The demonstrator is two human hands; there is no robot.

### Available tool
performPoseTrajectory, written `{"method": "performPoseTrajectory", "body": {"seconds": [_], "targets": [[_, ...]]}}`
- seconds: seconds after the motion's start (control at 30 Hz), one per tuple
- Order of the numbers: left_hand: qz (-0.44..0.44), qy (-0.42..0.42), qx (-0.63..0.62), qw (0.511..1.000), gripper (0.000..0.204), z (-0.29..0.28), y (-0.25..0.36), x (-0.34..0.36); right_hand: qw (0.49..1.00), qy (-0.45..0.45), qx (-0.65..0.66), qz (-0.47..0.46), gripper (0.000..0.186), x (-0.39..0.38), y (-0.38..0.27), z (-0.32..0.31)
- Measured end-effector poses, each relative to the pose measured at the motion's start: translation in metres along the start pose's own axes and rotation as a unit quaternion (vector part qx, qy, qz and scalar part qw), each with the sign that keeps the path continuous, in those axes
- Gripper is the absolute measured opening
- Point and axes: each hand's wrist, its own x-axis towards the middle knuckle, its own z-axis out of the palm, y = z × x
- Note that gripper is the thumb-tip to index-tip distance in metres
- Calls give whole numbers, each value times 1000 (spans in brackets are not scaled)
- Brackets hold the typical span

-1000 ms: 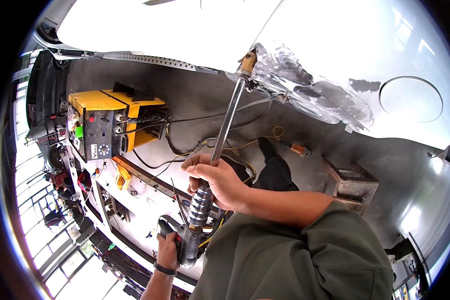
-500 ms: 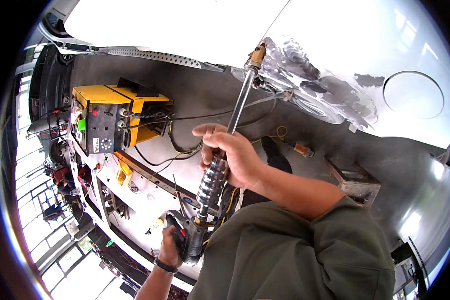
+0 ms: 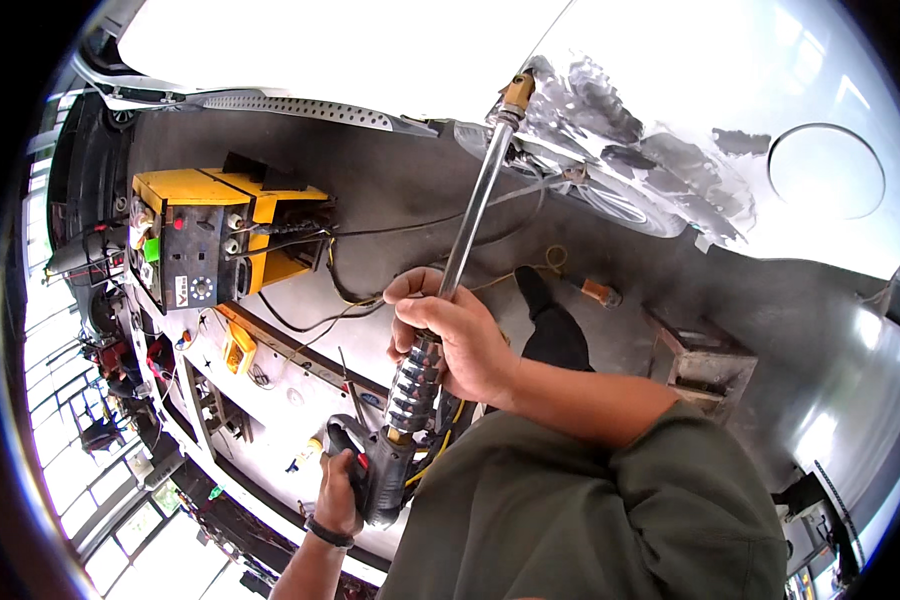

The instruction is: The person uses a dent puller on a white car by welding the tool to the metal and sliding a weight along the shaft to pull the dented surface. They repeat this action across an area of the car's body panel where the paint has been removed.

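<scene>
While both hands (image 3: 450, 335) grip, puller rod (image 3: 467, 235) meets panel (image 3: 670, 90).

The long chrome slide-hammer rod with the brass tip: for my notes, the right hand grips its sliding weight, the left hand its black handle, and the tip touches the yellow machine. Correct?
Not quite. The head view shows the brass tip against the sanded white car panel, not the yellow machine. The right hand and left hand are as stated.

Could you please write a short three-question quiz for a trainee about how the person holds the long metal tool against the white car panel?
1. True or false: the right hand grips the ribbed sliding weight on the tool's shaft.
2. Which hand holds the black handle? A) left hand B) right hand
3. Fill in: the brass tip meets the ___ car panel.

Key: 1 true; 2 A; 3 white.
</scene>
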Motion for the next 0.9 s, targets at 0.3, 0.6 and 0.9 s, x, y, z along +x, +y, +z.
{"method": "performPoseTrajectory", "body": {"seconds": [0.3, 0.6, 0.9], "targets": [[8, -3, 32, 999, 25, -2, 11, 5, 991, 18, -46, -124, 42, 39, -49, -13], [1, 27, 51, 998, 27, -19, 8, 16, 998, 50, -2, 37, 11, -4, 28, 0], [-18, 10, 88, 996, 42, 17, 22, 17, 998, 53, -26, 15, 16, 15, 9, -5]]}}
